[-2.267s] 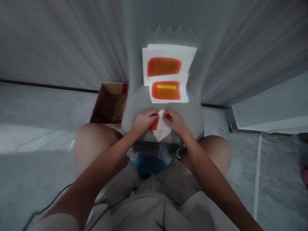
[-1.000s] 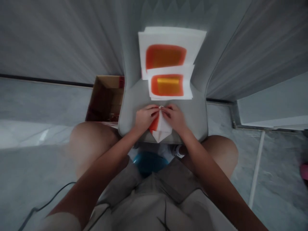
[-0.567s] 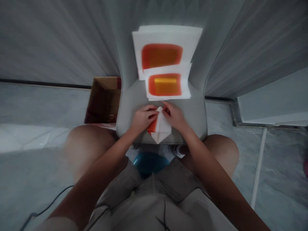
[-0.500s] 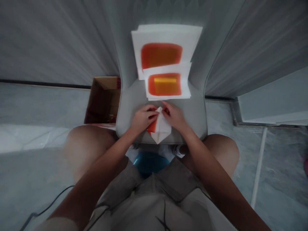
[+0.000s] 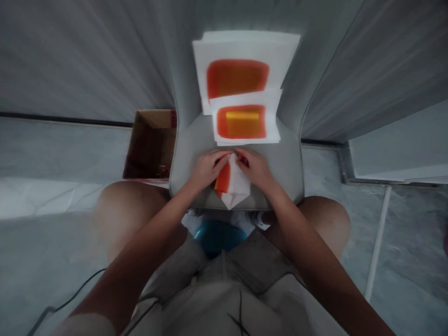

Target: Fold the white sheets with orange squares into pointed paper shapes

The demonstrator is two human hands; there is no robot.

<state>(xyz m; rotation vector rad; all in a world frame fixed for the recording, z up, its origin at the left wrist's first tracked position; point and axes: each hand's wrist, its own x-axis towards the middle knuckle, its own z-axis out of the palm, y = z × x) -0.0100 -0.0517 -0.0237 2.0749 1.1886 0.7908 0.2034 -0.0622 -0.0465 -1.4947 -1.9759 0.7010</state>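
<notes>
Orange flap of folded paper (image 5: 224,179) now wider; left hand (image 5: 207,171), right hand (image 5: 255,170), fingers (image 5: 224,157) pinching it; two orange-patched sheets (image 5: 238,46) above, on one grey chair seat (image 5: 189,158); one cardboard box (image 5: 150,144) left

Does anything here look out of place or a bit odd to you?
The white sheet with the orange patch sits crooked on the larger sheet beneath it, so their edges don't line up. Both lie on a grey chair, an unusual spot for papers.
</notes>
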